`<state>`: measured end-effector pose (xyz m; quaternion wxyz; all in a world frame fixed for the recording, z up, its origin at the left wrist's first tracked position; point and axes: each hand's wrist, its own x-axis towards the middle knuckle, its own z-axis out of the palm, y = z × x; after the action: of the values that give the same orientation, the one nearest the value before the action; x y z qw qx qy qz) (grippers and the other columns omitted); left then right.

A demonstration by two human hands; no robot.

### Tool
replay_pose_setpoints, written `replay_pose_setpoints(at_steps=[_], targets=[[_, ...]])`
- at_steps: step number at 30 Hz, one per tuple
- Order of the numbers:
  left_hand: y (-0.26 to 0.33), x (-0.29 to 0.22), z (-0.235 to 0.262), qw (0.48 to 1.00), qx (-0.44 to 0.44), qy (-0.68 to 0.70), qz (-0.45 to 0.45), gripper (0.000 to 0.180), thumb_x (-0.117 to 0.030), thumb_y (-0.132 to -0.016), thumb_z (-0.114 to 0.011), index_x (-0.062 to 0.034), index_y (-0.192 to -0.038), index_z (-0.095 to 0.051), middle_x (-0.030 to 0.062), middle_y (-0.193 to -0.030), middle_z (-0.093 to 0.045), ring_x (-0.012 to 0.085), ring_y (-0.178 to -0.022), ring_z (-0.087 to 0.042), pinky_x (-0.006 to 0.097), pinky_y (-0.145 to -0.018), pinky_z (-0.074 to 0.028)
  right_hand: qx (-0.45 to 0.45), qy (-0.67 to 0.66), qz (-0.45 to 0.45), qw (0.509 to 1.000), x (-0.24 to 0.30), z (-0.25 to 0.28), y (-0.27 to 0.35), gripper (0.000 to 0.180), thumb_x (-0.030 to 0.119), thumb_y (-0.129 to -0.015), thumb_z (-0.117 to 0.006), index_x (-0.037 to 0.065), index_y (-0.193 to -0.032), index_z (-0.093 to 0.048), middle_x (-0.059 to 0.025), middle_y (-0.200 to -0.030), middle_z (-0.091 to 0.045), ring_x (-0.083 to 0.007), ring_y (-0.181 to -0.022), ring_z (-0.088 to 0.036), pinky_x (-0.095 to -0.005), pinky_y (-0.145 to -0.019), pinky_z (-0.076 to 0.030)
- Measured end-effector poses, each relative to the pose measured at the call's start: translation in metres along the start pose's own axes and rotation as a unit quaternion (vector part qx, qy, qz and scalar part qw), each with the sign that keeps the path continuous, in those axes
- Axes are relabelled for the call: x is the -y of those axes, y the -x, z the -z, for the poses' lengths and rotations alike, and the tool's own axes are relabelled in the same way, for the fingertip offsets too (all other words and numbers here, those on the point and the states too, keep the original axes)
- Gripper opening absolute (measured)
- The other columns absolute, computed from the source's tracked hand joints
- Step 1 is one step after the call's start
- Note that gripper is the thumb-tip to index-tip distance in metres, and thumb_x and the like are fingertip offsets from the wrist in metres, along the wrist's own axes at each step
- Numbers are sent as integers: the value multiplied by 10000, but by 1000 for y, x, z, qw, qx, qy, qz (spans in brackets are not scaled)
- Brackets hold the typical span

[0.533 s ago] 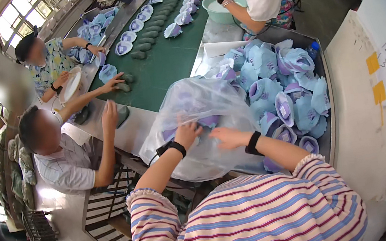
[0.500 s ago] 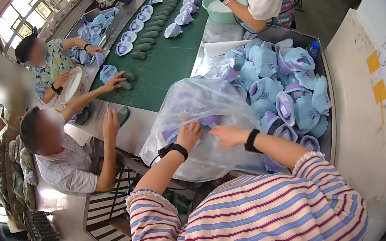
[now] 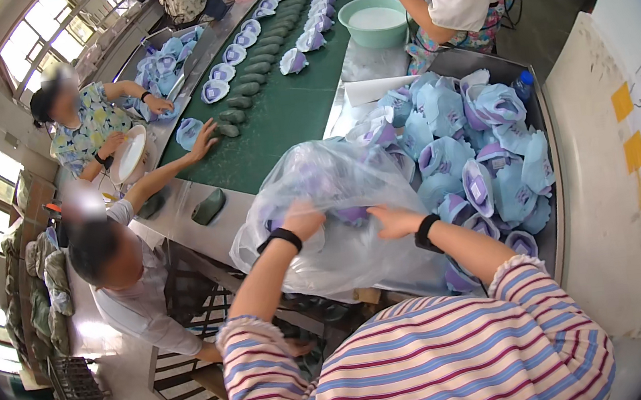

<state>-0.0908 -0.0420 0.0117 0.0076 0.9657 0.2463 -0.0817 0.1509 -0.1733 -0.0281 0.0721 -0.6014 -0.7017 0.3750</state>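
A large clear plastic bag (image 3: 329,267) lies at the table's near edge, with blue and purple shoe uppers (image 3: 351,214) showing inside. My left hand (image 3: 304,220) is bent at the bag's left side, its fingertips hidden. On the bag's right side, my right hand (image 3: 396,221) has thumb and fingers drawn together on the plastic. Just beyond my right hand, a metal tray (image 3: 558,229) holds a heap of similar uppers (image 3: 444,155).
Across a green conveyor belt (image 3: 287,127) run rows of uppers (image 3: 223,73) and dark green shoe lasts (image 3: 249,88). Co-workers sit at the left and stand at the far right beside a green basin (image 3: 374,23). A pale board (image 3: 601,179) rises at my right.
My left hand has curled and turned, hiding its fingers. My right hand has shifted slightly right. The nearest co-worker at left has leaned down, lowering one arm. Rows on the belt appear shifted.
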Motion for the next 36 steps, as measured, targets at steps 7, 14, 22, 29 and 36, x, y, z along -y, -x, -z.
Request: replay_pose_setpoints(at_steps=[7,14,22,29,36], targets=[[57,40,58,714,-53,697,30,171,132,-781,-577,-10,-864,-625,145,-1052,-655,217,-1001,-601,330,-897,-462,42,-451,50,890,45,31,29,847,544,-830,-602,109,-1452,-225,-181,-1420,-354,-311,-1256,-425,-432,-906,-455],[47,15,-16,413,-197,886,-72,148,-64,-877,-567,-60,-1025,-562,154,-1217,-559,226,-1067,-563,375,-930,-455,146,-725,25,673,60,34,32,870,664,-798,-546,172,-1448,-243,-112,-1437,-339,-330,-1265,-401,-588,-935,-411],[14,9,-34,685,-305,622,225,280,-154,-920,-541,-33,-1172,-527,75,-1168,-563,138,-1048,-530,333,-894,-460,15,-885,-48,463,94,5,22,727,465,-804,-635,166,-1391,-328,-110,-1384,-400,-354,-1248,-412,-651,-954,-364],[74,-61,36,439,-85,893,54,789,-263,-823,-692,-46,-1431,-238,109,-1436,-334,218,-1305,-343,366,-1036,-343,-121,-789,21,602,83,9,50,765,392,-825,-643,78,-1411,-265,-110,-1389,-379,-285,-1217,-454,-441,-995,-404],[74,-94,71,547,-268,781,141,829,-198,-670,-835,16,-1326,-376,101,-1230,-525,210,-1144,-495,350,-973,-403,-237,-456,161,842,122,-10,60,788,316,-870,-623,46,-1454,-167,-135,-1352,-403,-209,-1134,-485,-319,-951,-411]])
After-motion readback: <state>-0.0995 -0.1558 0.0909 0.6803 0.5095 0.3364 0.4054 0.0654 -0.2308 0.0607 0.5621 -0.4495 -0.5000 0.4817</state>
